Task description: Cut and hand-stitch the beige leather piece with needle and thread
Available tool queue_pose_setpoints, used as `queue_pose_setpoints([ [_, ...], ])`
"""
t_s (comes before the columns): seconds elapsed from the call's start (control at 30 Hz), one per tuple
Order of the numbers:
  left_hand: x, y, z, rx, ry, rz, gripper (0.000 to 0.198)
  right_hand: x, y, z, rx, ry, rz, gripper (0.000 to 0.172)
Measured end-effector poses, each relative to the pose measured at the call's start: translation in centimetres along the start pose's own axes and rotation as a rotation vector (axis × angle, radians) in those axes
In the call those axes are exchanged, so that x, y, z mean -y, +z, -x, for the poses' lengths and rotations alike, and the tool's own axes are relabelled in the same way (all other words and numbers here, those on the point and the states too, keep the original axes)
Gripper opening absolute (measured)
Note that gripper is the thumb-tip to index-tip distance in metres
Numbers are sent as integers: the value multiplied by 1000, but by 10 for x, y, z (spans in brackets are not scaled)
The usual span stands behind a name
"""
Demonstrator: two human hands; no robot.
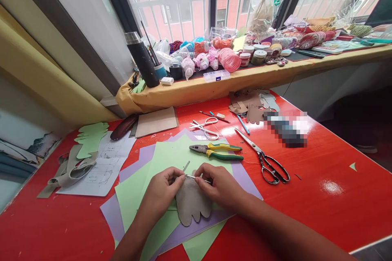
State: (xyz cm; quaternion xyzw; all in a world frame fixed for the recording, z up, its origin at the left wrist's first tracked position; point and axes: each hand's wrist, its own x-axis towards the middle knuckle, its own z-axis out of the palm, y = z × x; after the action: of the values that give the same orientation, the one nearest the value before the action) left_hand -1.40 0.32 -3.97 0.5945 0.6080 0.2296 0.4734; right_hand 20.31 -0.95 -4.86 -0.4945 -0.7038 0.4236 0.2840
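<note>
A grey-brown hand-shaped cutout (194,204) with rounded finger lobes hangs under my hands, over the green and purple sheets. My left hand (163,185) pinches at its upper edge, thumb against fingers. A thin metal rod (186,165) sticks up beside those fingertips; its lower end is hidden. In a closed grip, my right hand (216,181) holds a slim silver stick (190,176) that points left towards my left fingertips. Whether it has a hook or a needle tip cannot be made out. Pliers (214,148) with yellow-green handles lie just beyond my hands.
Black-handled scissors (272,169) lie right on the red table (330,147), white-handled scissors (210,127) farther back. Brown cutouts (249,104) sit at the back. Left are a drawn sheet (107,163), grey strips (72,167) and green cutouts (88,138). A flask (142,59) stands on the crowded sill.
</note>
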Motion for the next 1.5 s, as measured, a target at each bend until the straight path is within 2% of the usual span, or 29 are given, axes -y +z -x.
queue_pose_setpoints([
  [0.33,1,0,-2,-14,-26,58,36,2,-1,0,31,-3,94,12],
  [0.9,-5,4,1,-28,-14,26,30,7,3,0,29,29,195,10],
  [1.07,-6,8,4,-62,4,-69,27,7,10,3,31,-6,390,14],
  [1.2,-8,11,8,-86,22,-116,22,9,13,4,81,-43,522,17],
  [1.5,-14,15,17,-158,130,-120,18,6,8,1,18,-7,190,10],
])
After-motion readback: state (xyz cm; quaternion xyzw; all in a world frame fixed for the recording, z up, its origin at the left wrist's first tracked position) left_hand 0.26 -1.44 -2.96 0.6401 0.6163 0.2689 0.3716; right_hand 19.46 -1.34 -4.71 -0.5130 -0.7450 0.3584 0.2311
